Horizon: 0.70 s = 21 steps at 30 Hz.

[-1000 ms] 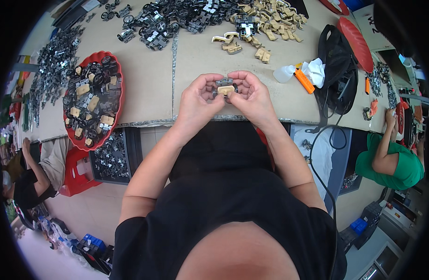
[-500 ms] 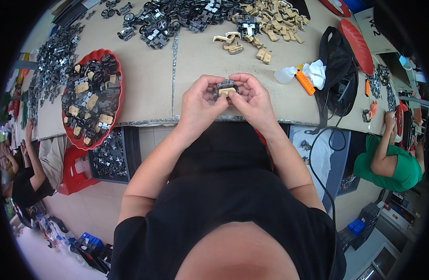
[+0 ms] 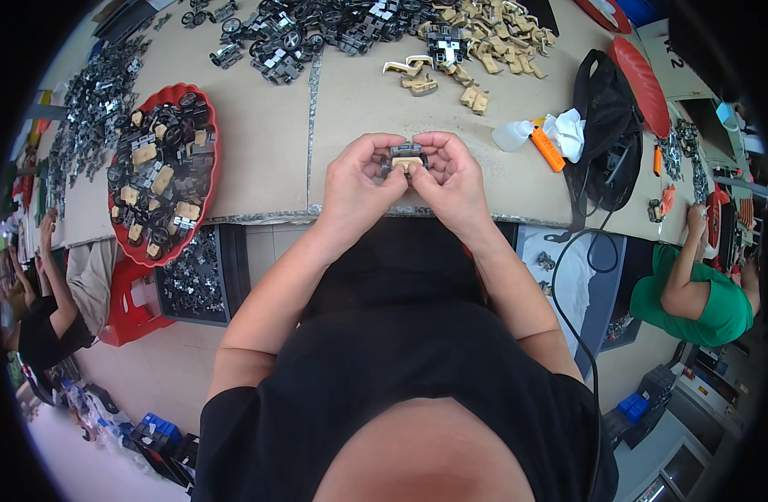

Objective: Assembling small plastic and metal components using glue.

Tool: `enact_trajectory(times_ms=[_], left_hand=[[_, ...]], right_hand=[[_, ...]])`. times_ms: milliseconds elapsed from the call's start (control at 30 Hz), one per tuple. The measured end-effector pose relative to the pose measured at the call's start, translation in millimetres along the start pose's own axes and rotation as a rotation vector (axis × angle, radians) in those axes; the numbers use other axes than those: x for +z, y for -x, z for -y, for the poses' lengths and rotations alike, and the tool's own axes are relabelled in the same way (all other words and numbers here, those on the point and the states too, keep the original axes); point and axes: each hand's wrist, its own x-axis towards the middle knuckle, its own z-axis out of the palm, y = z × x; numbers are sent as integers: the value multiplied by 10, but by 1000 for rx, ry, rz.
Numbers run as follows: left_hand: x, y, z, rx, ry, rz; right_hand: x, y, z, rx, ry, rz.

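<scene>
1. two hands meet over the near edge of the cardboard-covered table (image 3: 359, 109), both raised a little above it, forearms running up from the lower edge and converging at the wrists.
2. left hand (image 3: 359, 188): fingers curled inward, thumb and fingertips pinched on the left side of a small grey and tan part (image 3: 406, 159).
3. right hand (image 3: 452, 184): mirrors the left, fingers bent over, thumb pressed to the right side of the same part. both hands are clamped on it and touch each other at the fingertips.
4. the small grey and tan part sits between the thumbs, held clear of the table, just in front of the person's black shirt (image 3: 400, 351). its finer build is too small to tell.
5. surroundings: a red tray (image 3: 208, 167) of dark and tan pieces lies well to the left; a heap of dark parts (image 3: 317, 33) and a heap of tan parts (image 3: 492, 29) lie at the far edge; an orange-capped bottle (image 3: 530, 138) and a black bag (image 3: 609, 125) lie to the right.
6. another person in a green shirt (image 3: 701, 297) works at the right rim.
</scene>
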Motion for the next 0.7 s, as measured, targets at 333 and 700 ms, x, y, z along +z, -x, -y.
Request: enact_trajectory(times_ms=[333,700], left_hand=[[-54,15,-45,-72,-43,81],[-63,30,-26,-36,-42,74]], right_hand=[[-14,17,0,12,-25,29],[-13,22,46,12,-27,40]])
